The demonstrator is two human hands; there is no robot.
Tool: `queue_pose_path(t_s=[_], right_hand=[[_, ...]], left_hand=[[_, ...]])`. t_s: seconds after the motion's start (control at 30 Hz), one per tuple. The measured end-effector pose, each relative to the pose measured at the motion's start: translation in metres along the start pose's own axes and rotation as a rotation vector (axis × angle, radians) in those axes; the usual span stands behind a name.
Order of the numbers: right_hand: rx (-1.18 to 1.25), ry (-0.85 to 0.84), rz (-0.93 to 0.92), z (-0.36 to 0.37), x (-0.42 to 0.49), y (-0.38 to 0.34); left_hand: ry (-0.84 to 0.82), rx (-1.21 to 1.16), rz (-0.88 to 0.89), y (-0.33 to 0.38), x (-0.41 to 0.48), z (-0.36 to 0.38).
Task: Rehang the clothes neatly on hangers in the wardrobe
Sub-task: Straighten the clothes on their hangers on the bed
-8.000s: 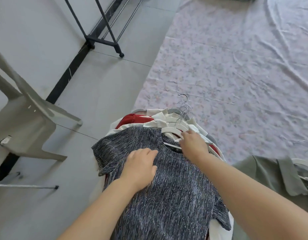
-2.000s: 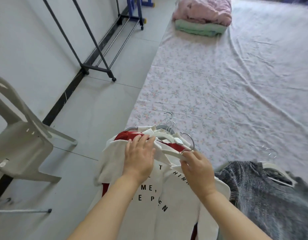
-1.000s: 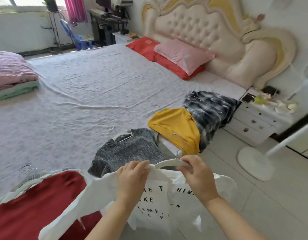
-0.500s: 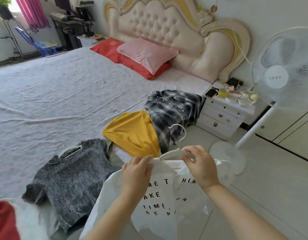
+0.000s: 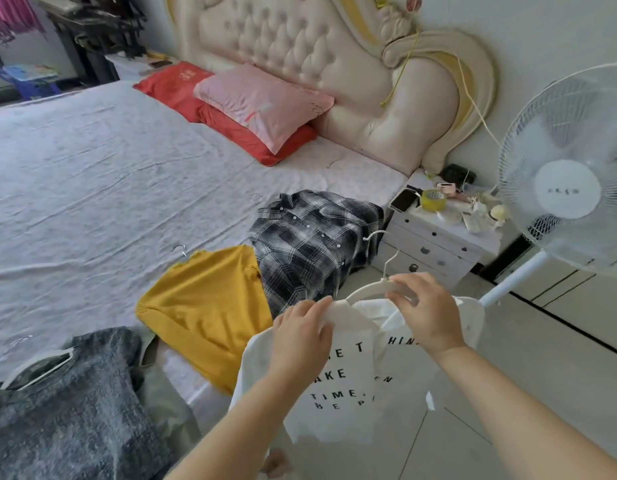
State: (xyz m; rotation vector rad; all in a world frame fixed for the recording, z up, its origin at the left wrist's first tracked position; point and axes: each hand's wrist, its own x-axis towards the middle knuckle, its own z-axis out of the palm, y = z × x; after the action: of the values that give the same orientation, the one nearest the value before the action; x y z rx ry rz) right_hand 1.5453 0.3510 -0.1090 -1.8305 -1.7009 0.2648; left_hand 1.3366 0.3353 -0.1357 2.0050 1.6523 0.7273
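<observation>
Across the left and centre of the frame, a wide bed (image 5: 92, 174) under a pale printed sheet. At upper centre, a tufted cream headboard (image 5: 300, 57); in front of it, one pink pillow (image 5: 262, 102) lying on red pillows (image 5: 175, 81). At the right edge, one white standing fan (image 5: 567, 188).

At lower centre, off the bed and above the floor, one white T-shirt (image 5: 362, 382) with black block lettering, hanging crumpled from a white hanger (image 5: 373, 289) with a wire hook.

Along the bed's near edge, three tops in a row:
- plaid shirt (image 5: 310, 244) at centre
- yellow top (image 5: 210, 306) to its left
- grey knit top (image 5: 68, 410) at lower left, on a second white hanger (image 5: 40, 367), with an olive garment (image 5: 168, 403) underneath

Right of the bed, one white nightstand (image 5: 435, 244), drawers closed, contents hidden. On top of it, a phone (image 5: 402, 199), a yellow tape roll (image 5: 433, 199) and small clutter.

Left hand (image 5: 300, 337), fingers curled, gripping the shirt's fabric beside the collar. Right hand (image 5: 425, 313), fingers and thumb clamped round the hanger's arm.
</observation>
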Motion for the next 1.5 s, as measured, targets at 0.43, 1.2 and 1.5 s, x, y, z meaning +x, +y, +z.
queue_pose_path(t_s=[0.43, 1.2, 1.5], right_hand=[[0.0, -0.092, -0.057, 0.032, 0.235, 0.077], [0.095, -0.468, -0.324, 0.211, 0.549, 0.067], [0.059, -0.619, -0.343, 0.326, 0.595, 0.043]], left_hand=[[-0.037, -0.018, -0.13, 0.021, 0.213, 0.053], [0.17, -0.005, -0.534, -0.082, 0.48, 0.08], [0.19, -0.028, -0.654, -0.17, 0.519, 0.09]])
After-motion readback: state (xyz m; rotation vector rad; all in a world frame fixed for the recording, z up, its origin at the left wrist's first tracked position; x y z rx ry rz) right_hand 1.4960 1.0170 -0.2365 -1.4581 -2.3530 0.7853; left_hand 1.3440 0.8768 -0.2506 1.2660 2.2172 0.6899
